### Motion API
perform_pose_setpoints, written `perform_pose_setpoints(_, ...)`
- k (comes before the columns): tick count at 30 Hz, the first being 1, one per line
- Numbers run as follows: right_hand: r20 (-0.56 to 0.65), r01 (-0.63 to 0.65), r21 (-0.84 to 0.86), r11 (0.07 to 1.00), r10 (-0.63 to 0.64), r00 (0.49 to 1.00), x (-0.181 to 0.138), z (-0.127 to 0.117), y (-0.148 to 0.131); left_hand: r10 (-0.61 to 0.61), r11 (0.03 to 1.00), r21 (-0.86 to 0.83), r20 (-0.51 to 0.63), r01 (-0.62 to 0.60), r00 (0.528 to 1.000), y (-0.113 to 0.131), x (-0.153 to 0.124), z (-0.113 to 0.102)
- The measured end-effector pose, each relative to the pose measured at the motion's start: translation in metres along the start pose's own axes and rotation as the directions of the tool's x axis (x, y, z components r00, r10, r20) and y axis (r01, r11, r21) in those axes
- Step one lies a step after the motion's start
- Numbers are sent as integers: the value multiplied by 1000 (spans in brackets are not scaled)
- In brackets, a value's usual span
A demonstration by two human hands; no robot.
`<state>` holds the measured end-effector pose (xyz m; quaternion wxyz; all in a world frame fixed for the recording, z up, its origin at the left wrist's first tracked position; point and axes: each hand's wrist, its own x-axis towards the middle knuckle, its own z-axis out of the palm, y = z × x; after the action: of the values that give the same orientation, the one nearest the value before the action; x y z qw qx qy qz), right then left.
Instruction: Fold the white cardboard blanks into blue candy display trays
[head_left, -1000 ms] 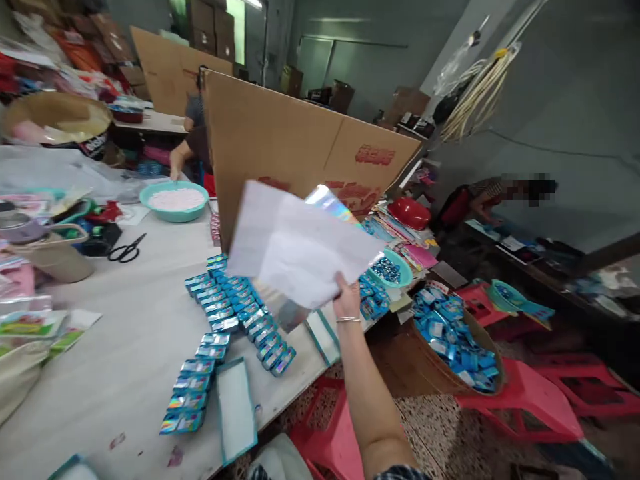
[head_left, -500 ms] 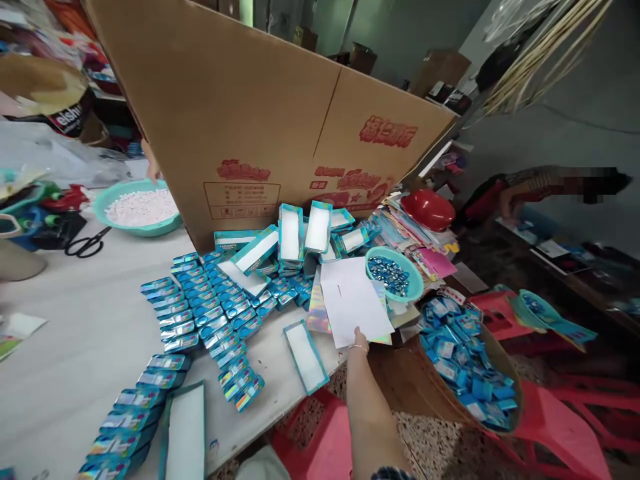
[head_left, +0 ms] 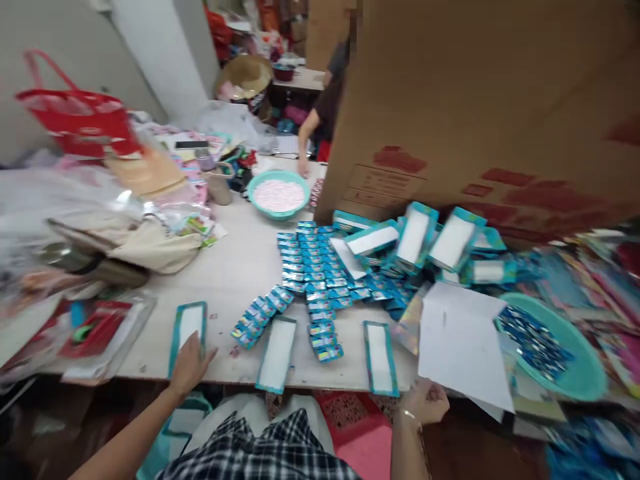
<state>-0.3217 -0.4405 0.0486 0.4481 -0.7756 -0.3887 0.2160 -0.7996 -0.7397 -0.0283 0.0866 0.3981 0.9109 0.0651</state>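
Note:
My left hand [head_left: 191, 368] is at the near table edge, fingers spread, over the lower part of a shallow blue-edged box with a white face [head_left: 190, 320]. Whether it presses on the box I cannot tell. My right hand [head_left: 424, 401], a bracelet at its wrist, is closed just below the lower left corner of a white paper sheet [head_left: 457, 340]. Blur hides what its fingers hold, if anything. Between my hands lie two similar white-faced boxes, one nearer the left [head_left: 277, 353] and one nearer the right [head_left: 380, 358]. Small blue packs [head_left: 313, 287] stand in rows beyond them.
A large cardboard box [head_left: 400, 113] rises behind the pile of boxes. A basin of blue pieces [head_left: 590, 373] sits at right, and a basin of pale pieces [head_left: 277, 215] farther back. Another person's arm [head_left: 309, 133] reaches beside the cardboard. Bags and a tumbler [head_left: 115, 270] crowd the left.
The view has swung left, bringing my left hand and another box into sight. My right hand has shifted from the sheet's lower edge to just below its lower left corner.

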Motion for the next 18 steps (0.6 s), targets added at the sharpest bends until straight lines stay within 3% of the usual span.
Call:
perform_pose_setpoints(2, 182, 61, 7, 998, -61, 981, -64, 19, -7, 6, 999, -39, 27, -5, 1000, -9, -3, 7)
perform_pose_setpoints(3, 371, 112, 35, 993, -117, 921, -98, 31, -12, 14, 998, -61, 46, -11, 999, -14, -4, 11)
perform_pose_setpoints(4, 556, 186, 66, 980, -191, 809, -132, 44, -18, 23, 996, -87, 63, -17, 998, -20, -6, 15)
perform_pose_setpoints(5, 695, 274, 113, 955, -273, 665, -165, 57, -24, 29, 993, -117, 73, -20, 997, -24, -8, 18)
perform_pose_setpoints(6, 765, 364, 168, 916, -354, 538, -194, 72, -31, 30, 988, -151, 71, -19, 997, -26, -11, 20)
perform_pose_setpoints(8, 793, 501, 223, 836, -455, 406, -238, 103, -44, 9, 972, -236, 25, -3, 1000, -23, -17, 22)
perform_pose_setpoints(9, 789, 541, 222, 811, -475, 389, -254, 118, -50, -7, 957, -290, -9, 4, 1000, -17, -20, 20)
perform_pose_setpoints(10, 781, 559, 206, 803, -479, 401, -265, 133, -55, -18, 936, -352, -42, 2, 999, -9, -21, 17)
perform_pose_setpoints(11, 765, 546, 176, 819, -463, 448, -272, 148, -59, -14, 906, -423, -62, -13, 998, 1, -20, 12)
perform_pose_setpoints(13, 698, 411, 108, 905, -364, 617, -279, 173, -62, 56, 808, -585, -40, -69, 998, 23, -6, 0)
perform_pose_setpoints(15, 593, 170, 73, 983, -180, 785, -282, 191, -60, 167, 666, -741, 31, -90, 985, 45, 22, -11)
perform_pose_setpoints(16, 554, 53, 80, 995, -89, 828, -284, 198, -57, 207, 592, -803, 69, -69, 976, 55, 40, -14)
perform_pose_setpoints(18, 547, -103, 121, 987, 20, 837, -288, 207, -46, 265, 463, -886, 135, -3, 955, 71, 77, -14)
